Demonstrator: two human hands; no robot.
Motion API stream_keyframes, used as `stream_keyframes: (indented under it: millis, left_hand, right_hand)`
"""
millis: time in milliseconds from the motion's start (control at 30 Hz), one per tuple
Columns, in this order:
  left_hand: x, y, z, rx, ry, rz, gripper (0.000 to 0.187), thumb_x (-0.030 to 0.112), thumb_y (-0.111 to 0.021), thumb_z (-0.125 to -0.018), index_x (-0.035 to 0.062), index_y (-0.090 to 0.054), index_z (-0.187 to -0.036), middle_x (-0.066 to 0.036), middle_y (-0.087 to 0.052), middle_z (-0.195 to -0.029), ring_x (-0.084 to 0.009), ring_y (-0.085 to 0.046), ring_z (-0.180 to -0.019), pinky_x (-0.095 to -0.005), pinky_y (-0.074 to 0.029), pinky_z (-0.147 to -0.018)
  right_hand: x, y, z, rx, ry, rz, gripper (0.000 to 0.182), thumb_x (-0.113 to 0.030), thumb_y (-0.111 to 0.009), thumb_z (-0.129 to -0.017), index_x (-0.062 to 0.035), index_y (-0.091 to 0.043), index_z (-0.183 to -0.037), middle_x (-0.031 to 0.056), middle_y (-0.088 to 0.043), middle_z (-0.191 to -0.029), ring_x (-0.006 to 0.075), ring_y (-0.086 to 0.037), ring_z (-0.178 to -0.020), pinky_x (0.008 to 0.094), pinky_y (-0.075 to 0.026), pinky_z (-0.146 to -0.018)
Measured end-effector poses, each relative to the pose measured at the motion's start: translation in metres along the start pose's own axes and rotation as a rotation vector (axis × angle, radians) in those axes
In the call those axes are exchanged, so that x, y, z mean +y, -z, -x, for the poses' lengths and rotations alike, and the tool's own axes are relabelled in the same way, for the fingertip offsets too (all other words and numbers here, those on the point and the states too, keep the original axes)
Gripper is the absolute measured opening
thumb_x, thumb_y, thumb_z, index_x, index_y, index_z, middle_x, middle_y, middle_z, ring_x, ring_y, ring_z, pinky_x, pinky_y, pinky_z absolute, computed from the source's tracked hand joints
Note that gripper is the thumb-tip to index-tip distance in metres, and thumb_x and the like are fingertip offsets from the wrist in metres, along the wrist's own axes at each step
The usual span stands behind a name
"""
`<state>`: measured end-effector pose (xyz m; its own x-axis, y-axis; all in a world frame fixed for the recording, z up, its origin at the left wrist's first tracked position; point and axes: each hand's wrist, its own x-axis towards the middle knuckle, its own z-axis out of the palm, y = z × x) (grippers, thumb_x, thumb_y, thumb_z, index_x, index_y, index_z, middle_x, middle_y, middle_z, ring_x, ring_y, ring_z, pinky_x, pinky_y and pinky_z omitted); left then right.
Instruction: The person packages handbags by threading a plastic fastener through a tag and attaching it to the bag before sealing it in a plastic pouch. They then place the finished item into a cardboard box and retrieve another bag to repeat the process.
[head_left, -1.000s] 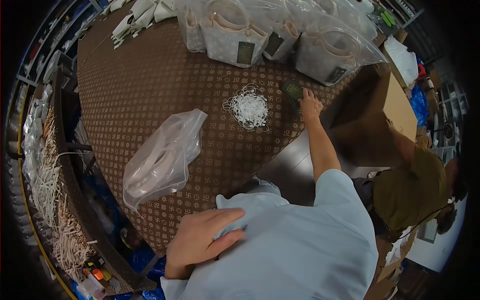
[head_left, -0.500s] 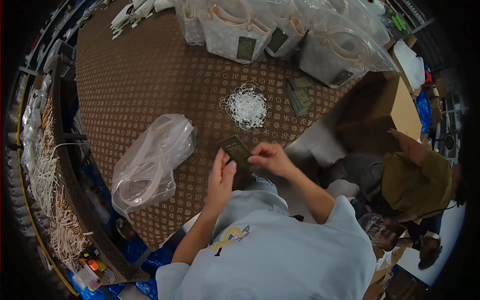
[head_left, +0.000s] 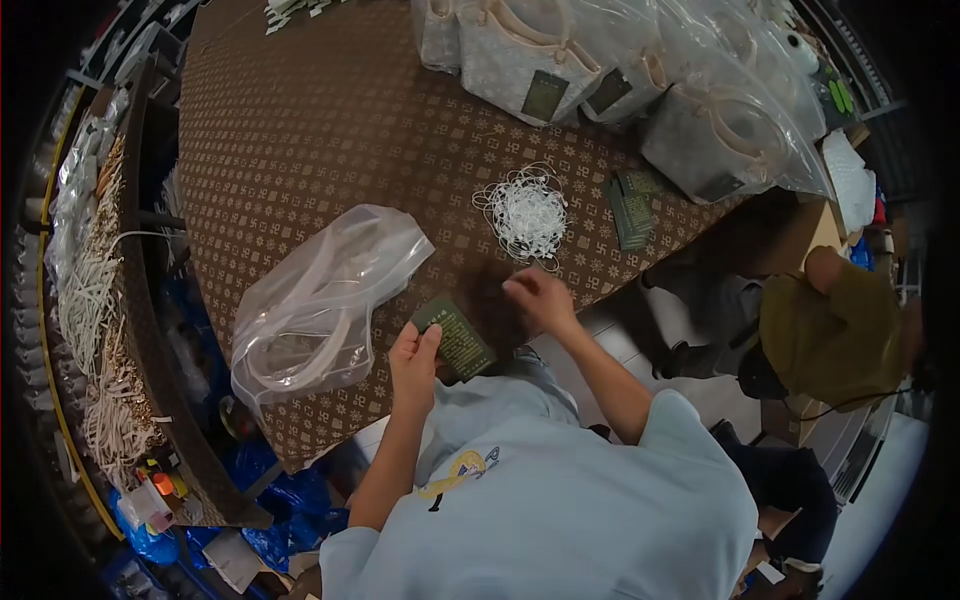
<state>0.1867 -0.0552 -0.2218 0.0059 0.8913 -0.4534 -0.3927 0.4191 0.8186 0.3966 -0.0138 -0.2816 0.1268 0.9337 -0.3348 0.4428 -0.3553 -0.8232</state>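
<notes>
A person in a pale blue shirt [head_left: 570,510] grips a dark green rectangular printed card [head_left: 458,342] in the left hand [head_left: 412,372], at the near edge of a brown patterned table [head_left: 320,150]. The right hand [head_left: 545,303], fingers bent, is nearby; whether it pinches anything cannot be told. A clear plastic bag [head_left: 330,295] lies to the left, with a white string-loop heap [head_left: 525,215], overlapping dark green cards [head_left: 632,212] and pale plastic-covered handbags [head_left: 510,60] beyond.
</notes>
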Motion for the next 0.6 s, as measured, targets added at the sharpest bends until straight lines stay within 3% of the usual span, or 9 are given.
stream_keyframes:
  millis: [33, 100, 133, 233, 333, 500, 600]
  left_hand:
    - [0.004, 0.004, -0.001, -0.011, 0.02, -0.063, 0.021, 0.012, -0.051, -0.092, 0.0024, -0.055, -0.11, 0.002, -0.058, -0.084, -0.0031, -0.053, -0.071, -0.0178, -0.045, -0.06]
    - [-0.001, 0.02, -0.002, -0.032, 0.025, -0.117, 0.019, 0.012, -0.052, -0.091, 0.0027, -0.056, -0.108, 0.003, -0.057, -0.081, -0.0026, -0.052, -0.07, -0.0174, -0.044, -0.06]
    - [-0.002, 0.024, -0.002, -0.044, 0.038, -0.175, 0.017, 0.011, -0.052, -0.091, 0.003, -0.057, -0.105, 0.005, -0.056, -0.078, -0.002, -0.051, -0.069, -0.0169, -0.043, -0.059]
    - [0.008, 0.025, 0.004, -0.134, 0.072, -0.314, 0.015, 0.012, -0.054, -0.089, 0.0022, -0.059, -0.1, 0.005, -0.055, -0.075, -0.0019, -0.049, -0.068, -0.017, -0.041, -0.058]
    - [0.005, 0.029, 0.002, -0.266, -0.022, -0.354, 0.013, 0.011, -0.055, -0.089, 0.001, -0.06, -0.097, 0.005, -0.056, -0.076, -0.0021, -0.047, -0.067, -0.0184, -0.04, -0.059]
    - [0.019, 0.027, -0.006, -0.329, -0.064, -0.445, 0.014, 0.008, -0.055, -0.088, -0.0005, -0.059, -0.098, 0.004, -0.056, -0.077, -0.0023, -0.047, -0.069, -0.0189, -0.041, -0.062]
    - [0.036, 0.023, 0.004, -0.266, -0.149, -0.607, 0.018, 0.006, -0.054, -0.088, 0.0002, -0.059, -0.104, 0.002, -0.057, -0.078, -0.0043, -0.048, -0.067, -0.0197, -0.041, -0.062]
  right_hand:
    - [0.005, 0.005, -0.01, 0.003, 0.008, 0.003, 0.024, -0.026, -0.07, -0.079, -0.008, -0.063, -0.092, 0.0025, -0.062, -0.076, 0.0117, -0.058, -0.067, 0.0271, -0.046, -0.06]
    - [0.024, 0.008, -0.031, 0.147, 0.136, 0.426, 0.023, -0.03, -0.068, -0.077, -0.0088, -0.064, -0.084, 0.0074, -0.064, -0.082, 0.0266, -0.061, -0.078, 0.0381, -0.048, -0.067]
    - [0.026, 0.003, -0.035, 0.189, 0.171, 0.442, 0.021, -0.029, -0.066, -0.077, -0.0079, -0.062, -0.08, 0.0081, -0.063, -0.082, 0.0275, -0.061, -0.079, 0.0397, -0.048, -0.068]
    - [0.028, -0.003, -0.047, 0.175, 0.246, 0.587, 0.02, -0.029, -0.065, -0.077, -0.0089, -0.062, -0.081, 0.0082, -0.063, -0.08, 0.0261, -0.062, -0.075, 0.0379, -0.048, -0.065]
    - [0.014, 0.008, -0.05, 0.113, 0.142, 0.615, 0.018, -0.027, -0.064, -0.074, -0.009, -0.064, -0.076, 0.0104, -0.064, -0.078, 0.0284, -0.062, -0.076, 0.0397, -0.049, -0.067]
    - [0.019, 0.006, -0.064, 0.059, 0.074, 0.756, 0.018, -0.026, -0.063, -0.068, -0.009, -0.065, -0.074, 0.0119, -0.064, -0.076, 0.0296, -0.063, -0.073, 0.0408, -0.05, -0.065]
    - [0.011, 0.007, -0.06, -0.001, 0.179, 0.737, 0.019, -0.021, -0.066, -0.068, -0.0072, -0.066, -0.081, 0.012, -0.065, -0.072, 0.0264, -0.064, -0.069, 0.0392, -0.051, -0.061]
